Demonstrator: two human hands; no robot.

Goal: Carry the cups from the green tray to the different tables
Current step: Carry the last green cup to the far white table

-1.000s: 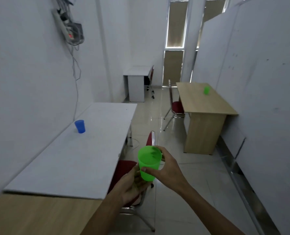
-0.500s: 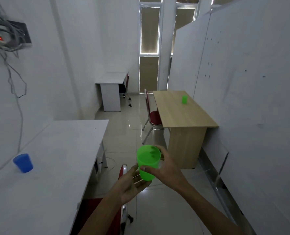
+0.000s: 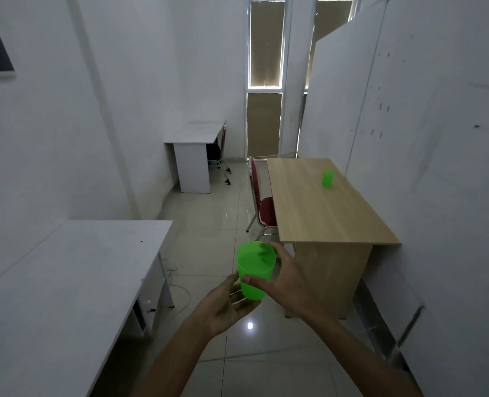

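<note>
Two hands on load: one green cup [image 3: 255,269], held upright over floor, between white table [image 3: 65,282] & wooden table [image 3: 320,204].
Wooden table: already served w/ a second green cup [image 3: 327,178].
White desk [image 3: 194,133], far end: nothing seen on top.
Cup handling: judged light, thin plastic, stiff but squeezable, smooth wall; best taken at mid-wall, not rim.
Right hand [image 3: 283,277]: closed round wall, thumb across front.
Left hand [image 3: 232,305]: cupped half-open beneath base; contact not clear.
</note>
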